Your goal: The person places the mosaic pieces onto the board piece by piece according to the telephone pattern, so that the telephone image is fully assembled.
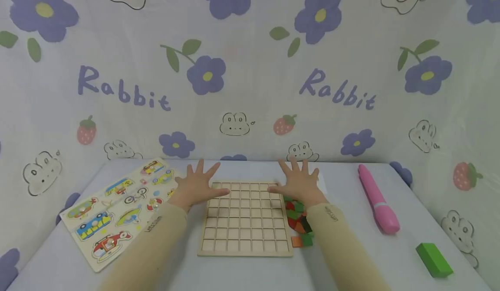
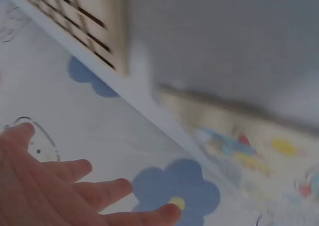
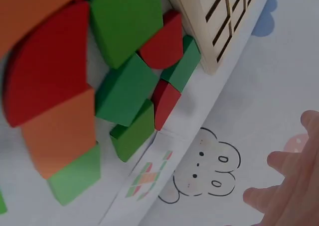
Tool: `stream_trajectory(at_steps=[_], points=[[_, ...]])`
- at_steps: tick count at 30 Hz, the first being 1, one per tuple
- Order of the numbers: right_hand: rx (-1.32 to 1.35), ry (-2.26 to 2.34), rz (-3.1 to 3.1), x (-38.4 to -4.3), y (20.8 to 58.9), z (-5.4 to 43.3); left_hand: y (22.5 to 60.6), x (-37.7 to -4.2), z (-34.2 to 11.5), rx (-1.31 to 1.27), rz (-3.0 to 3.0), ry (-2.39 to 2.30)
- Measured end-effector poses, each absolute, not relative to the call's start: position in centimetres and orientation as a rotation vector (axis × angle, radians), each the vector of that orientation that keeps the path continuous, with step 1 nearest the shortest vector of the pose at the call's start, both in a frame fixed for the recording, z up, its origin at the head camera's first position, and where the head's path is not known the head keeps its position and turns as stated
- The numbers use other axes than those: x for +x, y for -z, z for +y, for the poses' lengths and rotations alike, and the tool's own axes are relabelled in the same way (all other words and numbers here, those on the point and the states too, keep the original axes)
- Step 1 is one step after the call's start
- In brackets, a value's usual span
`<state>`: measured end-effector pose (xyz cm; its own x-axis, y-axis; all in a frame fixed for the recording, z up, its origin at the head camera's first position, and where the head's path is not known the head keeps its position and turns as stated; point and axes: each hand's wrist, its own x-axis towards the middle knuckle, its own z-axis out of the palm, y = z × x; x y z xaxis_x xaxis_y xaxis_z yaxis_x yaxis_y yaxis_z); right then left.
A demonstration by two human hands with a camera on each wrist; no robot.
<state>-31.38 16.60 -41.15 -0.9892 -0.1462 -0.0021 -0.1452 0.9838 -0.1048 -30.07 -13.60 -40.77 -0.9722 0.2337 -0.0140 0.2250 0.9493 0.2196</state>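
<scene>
Both hands are spread with straight fingers and hold nothing. In the head view my left hand (image 1: 196, 186) is at the upper left corner of a wooden grid board (image 1: 245, 218), and my right hand (image 1: 300, 183) is at its upper right corner. Whether either hand touches the board I cannot tell. Red, green and orange wooden blocks (image 1: 295, 217) lie right of the board, partly hidden by my right forearm. The right wrist view shows them closely, among them a red curved block (image 3: 50, 66) and a dark green block (image 3: 127, 89).
A wooden puzzle board with vehicle pictures (image 1: 129, 208) lies at the left, partly under the left sleeve. On the right are a pink wand-like object (image 1: 378, 200) and a green block (image 1: 434, 259). A printed card (image 3: 144, 178) lies by the blocks. A patterned curtain (image 1: 250, 65) hangs behind.
</scene>
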Motion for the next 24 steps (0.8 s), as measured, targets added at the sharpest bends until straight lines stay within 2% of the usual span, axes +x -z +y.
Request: stream_trajectory(at_steps=[12,18,24], points=[[-0.27,0.469,3.078,-28.4,41.1,19.3,40.0,-24.0,-13.9,0.455,2.879,-0.951],[-0.199,0.745,2.959,-26.5,40.9,21.1,40.6,-21.1,-14.5,0.343,2.758,-1.236],[-0.063,0.837,2.874,-24.8,41.2,22.9,41.3,-19.6,-14.8,0.162,2.717,-1.248]])
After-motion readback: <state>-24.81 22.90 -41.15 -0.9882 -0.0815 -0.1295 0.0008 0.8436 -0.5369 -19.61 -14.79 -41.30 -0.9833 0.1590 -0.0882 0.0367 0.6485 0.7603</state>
